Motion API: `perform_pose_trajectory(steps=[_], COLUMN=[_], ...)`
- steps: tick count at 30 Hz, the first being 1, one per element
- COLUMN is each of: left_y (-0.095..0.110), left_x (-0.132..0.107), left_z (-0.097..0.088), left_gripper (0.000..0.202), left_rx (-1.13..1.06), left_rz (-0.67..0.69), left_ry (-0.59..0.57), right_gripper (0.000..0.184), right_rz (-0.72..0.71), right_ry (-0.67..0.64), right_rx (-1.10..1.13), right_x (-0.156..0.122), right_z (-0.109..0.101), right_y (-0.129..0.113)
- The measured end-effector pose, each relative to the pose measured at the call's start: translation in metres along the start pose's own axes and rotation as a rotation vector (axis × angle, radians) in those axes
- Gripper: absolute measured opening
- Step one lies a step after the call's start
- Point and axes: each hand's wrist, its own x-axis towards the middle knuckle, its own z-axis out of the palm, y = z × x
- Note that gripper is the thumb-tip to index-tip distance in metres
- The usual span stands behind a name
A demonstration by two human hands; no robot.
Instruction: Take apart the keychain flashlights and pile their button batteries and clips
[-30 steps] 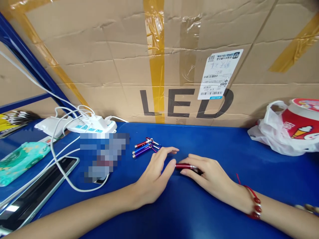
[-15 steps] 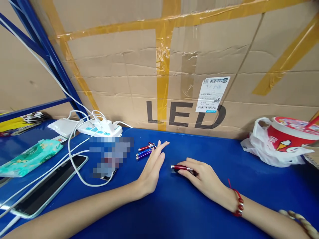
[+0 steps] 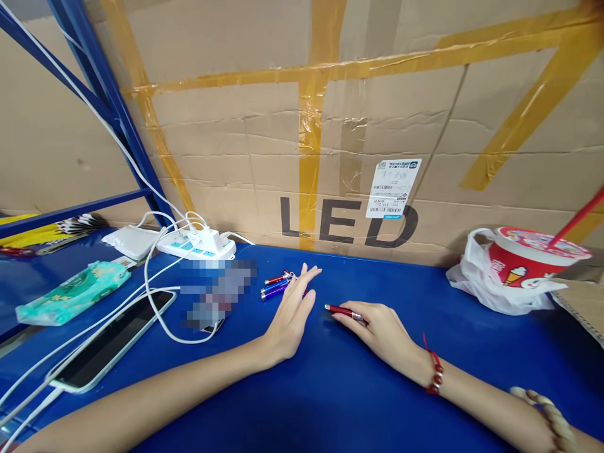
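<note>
My left hand (image 3: 293,314) stands on its edge on the blue table (image 3: 340,390), palm turned to the right, fingers stretched out and holding nothing. Just beyond its fingers lie a red penlight (image 3: 277,279), a blue one (image 3: 274,286) and a purple one (image 3: 272,292), small metal tubes with silver ends, partly hidden by the hand. Across a gap to the right, my right hand (image 3: 377,321) grips another red penlight (image 3: 340,309) between thumb and fingers. Its silver tip points left, towards my left palm, and its rear part is covered by the hand.
On the left are a phone (image 3: 113,343) with white cables, a green tissue pack (image 3: 73,292) and a white power strip (image 3: 195,246). A red-and-white cup (image 3: 528,261) in a plastic bag is at right. A large cardboard box (image 3: 264,151) rises behind.
The camera view has shifted slightly. My right hand keeps its hold on the red penlight, with the thumb now lying a little differently along it. My left hand has hardly moved.
</note>
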Motion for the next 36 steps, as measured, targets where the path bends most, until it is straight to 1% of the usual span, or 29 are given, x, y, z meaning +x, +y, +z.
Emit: perform_pose_trajectory(steps=[4, 7, 9, 12, 15, 18, 19, 23, 27, 30, 32, 34, 36], left_y=[-0.003, -0.004, -0.005, -0.007, -0.009, -0.009, -0.008, -0.001, 0.004, -0.001, -0.007, -0.014, -0.018], left_x=[0.000, 0.002, 0.004, 0.006, 0.007, 0.006, 0.006, 0.005, 0.007, 0.010, 0.012, 0.015, 0.018], left_z=[0.002, 0.003, 0.004, 0.006, 0.007, 0.006, 0.004, 0.000, -0.003, -0.006, -0.010, -0.014, -0.018], left_gripper=[0.044, 0.040, 0.039, 0.037, 0.028, 0.016, 0.016, 0.022, 0.032, 0.050, 0.059, 0.059, 0.058], left_rx=[0.059, 0.162, 0.211, 0.260, 0.353, 0.510, 0.576, 0.856, 1.050, 1.148, 1.197, 1.227, 1.235], left_rz=[0.015, 0.086, 0.122, 0.128, 0.135, 0.111, 0.105, 0.098, 0.026, -0.036, -0.080, -0.119, -0.128], left_ry=[0.013, -0.011, -0.011, -0.006, -0.069, -0.096, -0.098, -0.106, -0.074, -0.014, 0.017, 0.025, 0.012], right_gripper=[0.021, 0.019, 0.025, 0.032, 0.036, 0.034, 0.033, 0.031, 0.029, 0.028, 0.027, 0.027, 0.027], right_rz=[-0.010, -0.026, -0.048, -0.126, -0.224, -0.228, -0.218, -0.173, -0.125, -0.126, -0.129, -0.127, -0.125], right_ry=[0.005, 0.009, 0.020, 0.017, -0.026, -0.046, -0.037, 0.014, 0.014, 0.030, 0.039, 0.044, 0.044], right_rx=[-0.015, -0.023, -0.026, -0.012, 0.025, 0.044, 0.045, 0.055, 0.067, 0.063, 0.063, 0.063, 0.063], right_x=[-0.001, -0.002, -0.002, -0.001, -0.001, -0.002, -0.002, -0.001, -0.001, -0.001, -0.001, -0.001, -0.001], right_z=[0.000, 0.002, 0.004, 0.005, 0.005, 0.004, 0.004, 0.003, 0.002, 0.002, 0.003, 0.003, 0.003], right_y=[0.001, 0.002, 0.002, 0.003, 0.003, 0.004, 0.003, 0.001, -0.001, 0.000, 0.001, 0.002, 0.003])
